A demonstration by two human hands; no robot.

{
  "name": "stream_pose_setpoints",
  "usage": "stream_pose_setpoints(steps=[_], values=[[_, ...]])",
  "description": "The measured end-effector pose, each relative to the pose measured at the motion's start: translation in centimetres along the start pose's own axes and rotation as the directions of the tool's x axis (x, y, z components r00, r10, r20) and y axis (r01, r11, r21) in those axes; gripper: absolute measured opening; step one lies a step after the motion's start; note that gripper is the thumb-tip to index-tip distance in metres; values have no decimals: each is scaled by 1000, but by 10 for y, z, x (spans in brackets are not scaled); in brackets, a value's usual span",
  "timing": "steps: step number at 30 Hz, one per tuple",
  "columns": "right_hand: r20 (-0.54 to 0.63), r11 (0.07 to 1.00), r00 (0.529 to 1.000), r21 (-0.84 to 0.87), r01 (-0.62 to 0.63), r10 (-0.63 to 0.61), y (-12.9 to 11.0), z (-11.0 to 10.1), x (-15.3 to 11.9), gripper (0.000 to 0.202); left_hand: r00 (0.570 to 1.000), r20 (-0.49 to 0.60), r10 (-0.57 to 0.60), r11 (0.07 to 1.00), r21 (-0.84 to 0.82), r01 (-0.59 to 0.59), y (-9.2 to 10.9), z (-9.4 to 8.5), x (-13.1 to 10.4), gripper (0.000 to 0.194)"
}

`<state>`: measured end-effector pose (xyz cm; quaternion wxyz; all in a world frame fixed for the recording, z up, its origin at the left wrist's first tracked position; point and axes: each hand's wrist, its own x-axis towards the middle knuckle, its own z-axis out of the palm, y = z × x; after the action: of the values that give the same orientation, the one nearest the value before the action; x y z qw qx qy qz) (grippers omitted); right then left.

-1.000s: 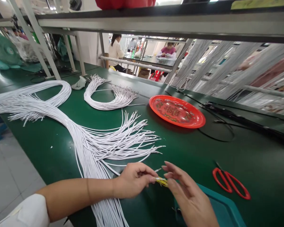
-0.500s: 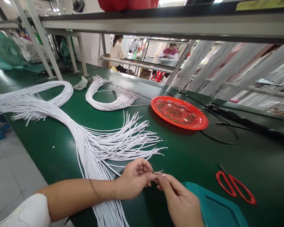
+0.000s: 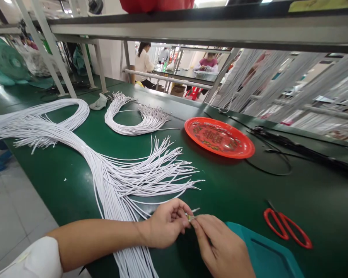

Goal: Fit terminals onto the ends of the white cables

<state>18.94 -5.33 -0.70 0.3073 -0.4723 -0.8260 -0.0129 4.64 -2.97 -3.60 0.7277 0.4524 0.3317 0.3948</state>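
My left hand (image 3: 169,222) is closed with its fingertips pinched on the end of a white cable (image 3: 195,210), just right of a large bundle of white cables (image 3: 113,177). The cable's tip pokes out past the fingers, and a small yellow-green bit shows between the hands. My right hand (image 3: 220,243) pinches at that same end from the right, thumb and forefinger pressed together. Its other fingers are hidden behind the hand. Partly behind the right hand lies a teal plastic tray (image 3: 269,256).
Red-handled scissors (image 3: 287,227) lie at the right. Further back are a red round tray (image 3: 220,138), a curled cable bundle (image 3: 136,125) and black cables (image 3: 301,148). A metal shelf (image 3: 191,33) spans overhead. A green fan (image 3: 7,60) stands at the far left; people sit beyond.
Both hands have shifted slightly at the cable end. My right hand has turned, its back now more toward me, and the yellow-green bit shows more clearly.
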Motion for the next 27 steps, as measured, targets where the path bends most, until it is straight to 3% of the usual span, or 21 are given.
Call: stream_pose_setpoints(steps=[9, 11, 15, 19, 23, 27], values=[[-6, 974, 993, -195, 116, -119, 0, -4, -8, 22, 997, -55, -53, 997, -63, 49, 12, 2, 1, 30], [20, 983, 999, -178, 49, -47, -1, -6, -12, 23, 996, -71, -50, 996, -79, 44, 14, 1, 2, 30], [-5, 974, 978, -89, -209, 209, -3, -8, -12, 21, 997, -62, -35, 996, -85, 29, 15, -1, 2, 30], [1, 952, 952, 24, -305, 305, -6, -7, -4, 21, 999, -22, -26, 998, -59, 24, 14, -2, 1, 31], [-21, 960, 963, 86, -266, 268, -8, -5, 0, 17, 1000, -10, 22, 991, 136, -21, 15, -3, -1, 27], [-30, 987, 987, -9, -159, 158, -5, -5, -1, 18, 994, 22, 109, 889, 445, -107, 14, -6, -2, 20]])
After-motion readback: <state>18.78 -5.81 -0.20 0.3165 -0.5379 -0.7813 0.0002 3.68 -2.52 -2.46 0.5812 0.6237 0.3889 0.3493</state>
